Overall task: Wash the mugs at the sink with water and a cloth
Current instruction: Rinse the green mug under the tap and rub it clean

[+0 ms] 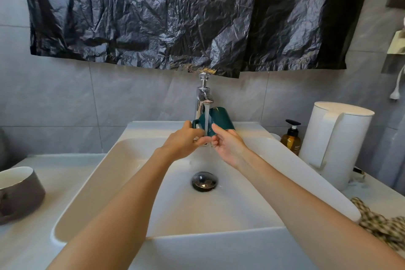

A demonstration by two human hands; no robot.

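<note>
A dark green mug [220, 118] is held upside down and tilted under the running tap [204, 94], over the white sink [92, 182]. Water streams down its near side. My left hand [184, 141] grips the mug at its handle and rim. My right hand [228, 144] pinches the rim from the right, thumb up against the mug's wall. A grey mug [19, 193] with a white inside stands on the counter at the far left. A checked cloth [383, 223] lies bunched on the counter at the right, touched by neither hand.
A metal drain plug [205, 181] sits in the basin's middle. On the right counter stand a white electric kettle [335, 144] and an amber pump bottle [291, 137]. Black plastic sheeting [175, 13] hangs on the wall above the tap.
</note>
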